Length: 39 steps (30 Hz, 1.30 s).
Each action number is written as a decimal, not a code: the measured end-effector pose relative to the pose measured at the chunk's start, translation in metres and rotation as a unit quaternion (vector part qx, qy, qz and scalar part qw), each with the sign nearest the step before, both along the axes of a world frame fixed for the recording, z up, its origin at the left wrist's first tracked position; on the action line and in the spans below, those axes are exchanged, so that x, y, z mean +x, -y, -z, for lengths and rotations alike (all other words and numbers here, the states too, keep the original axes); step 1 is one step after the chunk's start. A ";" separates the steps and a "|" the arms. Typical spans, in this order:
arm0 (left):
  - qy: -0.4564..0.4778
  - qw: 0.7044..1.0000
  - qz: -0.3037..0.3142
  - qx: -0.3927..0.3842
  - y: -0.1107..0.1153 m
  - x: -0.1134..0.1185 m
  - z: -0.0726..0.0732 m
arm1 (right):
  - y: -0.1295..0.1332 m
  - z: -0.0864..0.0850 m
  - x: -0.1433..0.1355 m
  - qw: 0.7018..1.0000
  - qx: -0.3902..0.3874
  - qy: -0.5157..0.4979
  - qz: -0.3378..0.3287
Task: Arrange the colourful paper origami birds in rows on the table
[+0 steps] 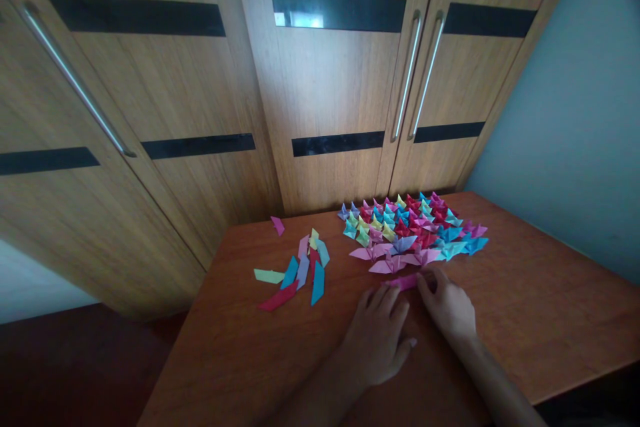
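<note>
A narrow folded pink paper piece (406,281) lies on the wooden table, just in front of the rows of folded paper cranes (400,227). My left hand (377,333) rests flat with its fingers stretched out, the fingertips touching the left end of the pink piece and the thumb apart. At the right end of that piece, my right hand (447,300) pinches the paper between thumb and fingers. The cranes are pink, purple, blue, green, yellow and red. To the left lie several flat folded paper strips, among them a red one (280,296) and a blue one (318,282).
The brown table (215,353) stands against a wooden wardrobe (330,87) with long metal handles. A single pink strip (278,225) lies near the table's back left edge. A pale blue wall (570,147) rises at the right.
</note>
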<state>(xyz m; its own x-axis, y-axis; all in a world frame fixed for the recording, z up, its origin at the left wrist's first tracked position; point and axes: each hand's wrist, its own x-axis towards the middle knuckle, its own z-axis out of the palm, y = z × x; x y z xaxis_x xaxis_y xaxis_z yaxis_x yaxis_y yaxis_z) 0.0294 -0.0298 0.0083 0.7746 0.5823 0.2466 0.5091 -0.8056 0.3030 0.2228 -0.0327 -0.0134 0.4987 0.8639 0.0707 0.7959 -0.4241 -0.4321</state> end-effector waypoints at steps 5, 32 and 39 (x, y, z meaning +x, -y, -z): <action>0.024 0.998 -0.051 0.003 -0.019 -0.024 -0.009 | 0.000 -0.011 -0.021 0.983 0.090 -0.069 -0.141; -0.031 0.943 -0.327 0.049 -0.071 -0.182 0.006 | -0.057 -0.016 -0.168 0.941 0.041 0.047 -0.334; -0.040 0.932 -0.359 0.034 -0.069 -0.187 0.006 | -0.053 -0.014 -0.166 0.939 0.050 0.030 -0.339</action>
